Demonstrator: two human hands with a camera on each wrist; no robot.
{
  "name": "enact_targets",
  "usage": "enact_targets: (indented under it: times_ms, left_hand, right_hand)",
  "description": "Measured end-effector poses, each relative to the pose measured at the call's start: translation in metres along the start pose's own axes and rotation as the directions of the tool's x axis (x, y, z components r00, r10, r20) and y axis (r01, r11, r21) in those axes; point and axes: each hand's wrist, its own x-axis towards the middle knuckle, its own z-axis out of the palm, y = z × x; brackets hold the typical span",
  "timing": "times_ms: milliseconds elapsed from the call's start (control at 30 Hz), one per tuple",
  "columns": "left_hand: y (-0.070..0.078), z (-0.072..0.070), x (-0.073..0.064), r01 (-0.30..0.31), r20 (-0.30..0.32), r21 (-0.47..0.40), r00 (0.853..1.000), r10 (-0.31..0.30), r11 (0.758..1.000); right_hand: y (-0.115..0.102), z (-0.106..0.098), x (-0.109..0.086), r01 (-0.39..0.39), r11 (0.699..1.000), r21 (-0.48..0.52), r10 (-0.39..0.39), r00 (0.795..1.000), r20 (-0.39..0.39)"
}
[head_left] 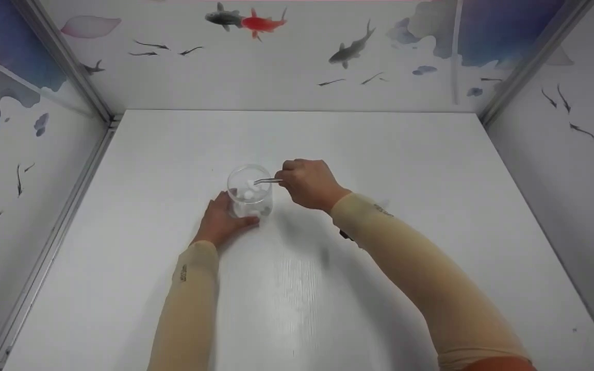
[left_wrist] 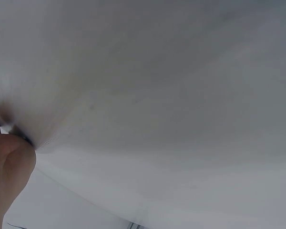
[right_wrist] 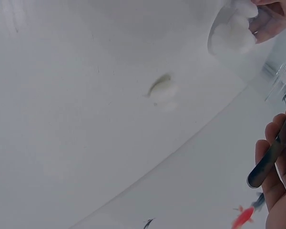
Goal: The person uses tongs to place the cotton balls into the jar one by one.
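while left fingers (head_left: 221,201) clasp a jar (head_left: 251,207), raised right fingers (head_left: 288,174) hold tweezers (head_left: 269,180).

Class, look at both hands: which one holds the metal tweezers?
The right hand: its fingers grip the metal tweezers, tips pointing toward the clear cup. The left hand instead holds the cup's side.

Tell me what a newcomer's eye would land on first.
Probably the clear cup of white balls that the left hand holds near the middle of the white table. Then the metal tweezers in the right hand, tip at the cup's mouth. The red fish on the back wall stands out too.
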Motion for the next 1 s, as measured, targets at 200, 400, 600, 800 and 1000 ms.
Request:
enact_targets:
  times_ms: [200,400,600,800,1000]
  left_hand:
    - [0.0,0.001,0.003,-0.032,0.0,0.037,0.999,0.032,0.999]
    - [0.0,0.001,0.003,-0.035,0.002,0.068,0.999,0.035,0.997]
    - [0.0,0.001,0.0,-0.033,0.005,0.057,0.999,0.033,0.998]
    - [0.0,0.0,0.0,-0.049,-0.001,0.043,0.999,0.049,0.998]
    - [0.0,-0.001,-0.001,-0.043,0.019,0.053,0.999,0.042,0.998]
  right_hand:
    - [0.002,-0.004,-0.002,0.006,1.0,-0.005,-0.006,1.0,-0.013]
    - [0.011,-0.011,-0.007,-0.01,1.0,-0.011,0.01,0.999,-0.042]
    - [0.028,-0.014,-0.022,-0.055,0.998,-0.027,0.053,0.997,-0.049]
    - [0.05,-0.01,-0.045,-0.126,0.992,-0.029,0.126,0.992,0.003]
    - [0.066,-0.002,-0.064,-0.198,0.979,-0.04,0.2,0.977,0.076]
